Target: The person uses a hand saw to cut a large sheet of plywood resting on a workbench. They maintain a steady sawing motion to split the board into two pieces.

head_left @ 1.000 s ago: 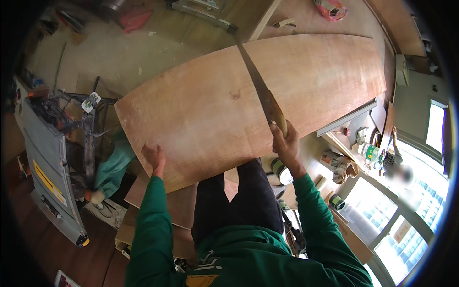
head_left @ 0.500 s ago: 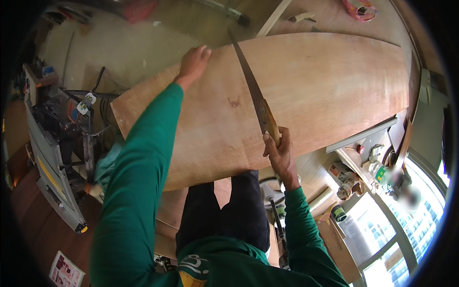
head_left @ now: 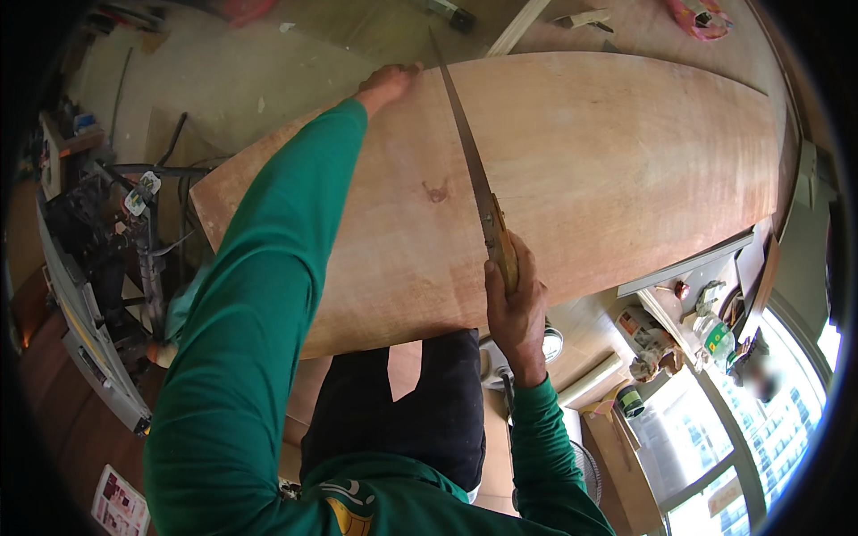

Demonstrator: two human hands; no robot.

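**Wooden-handled hand saw (head_left: 479, 183) held across a broad reddish-brown plywood board (head_left: 590, 170)**

Nearest the body, dark trousers (head_left: 442, 402) show below the board's near edge, between two green sleeves (head_left: 237, 322). The right-hand grip (head_left: 518, 308) is wrapped around the saw's yellowish handle, thumb and curled fingers pinching it over the near half of the board. From there the long grey blade slants away to the left, its tip past the far edge (whether its teeth touch the wood, I cannot tell). At that far edge, left of the blade, the left-hand grip (head_left: 389, 87) is laid on the board; I cannot tell if its fingers pinch the rim.

Off to the right stands a green-and-black cylindrical can (head_left: 630, 401), its inside hidden. Farther on come crumpled brown paper (head_left: 657, 364) and a clear plastic bottle with a green label (head_left: 718, 338), contents unclear. Farthest, at upper right, a pink plastic wrapper (head_left: 686, 25) partly surrounds something too small to make out.
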